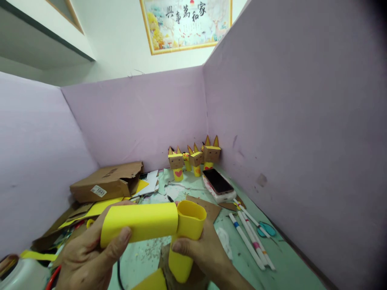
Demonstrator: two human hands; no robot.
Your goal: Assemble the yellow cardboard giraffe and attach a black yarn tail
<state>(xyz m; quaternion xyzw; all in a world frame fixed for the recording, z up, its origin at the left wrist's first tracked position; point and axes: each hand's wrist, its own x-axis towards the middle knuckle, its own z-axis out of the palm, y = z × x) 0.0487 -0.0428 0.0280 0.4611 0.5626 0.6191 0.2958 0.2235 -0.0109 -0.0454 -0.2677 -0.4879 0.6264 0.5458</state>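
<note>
And the left hand (90, 255) has its grip wrapped around a level yellow tube (140, 221), whose end meets, at three o'clock, a near-upright yellow tube (190, 227)! The right hand (208, 249) clasps that one, above the green desk (290, 262). From there, horned figures (196, 158) stand at twelve o'clock, a phone (217, 180) lies at one, white markers (246, 241) at three, a cardboard box (105, 181) at ten!

Soft light, brightest up high
The white painted wall (117, 36) glows; the tall lilac right-hand partition (287, 121) dims toward blurred black corners.
</note>
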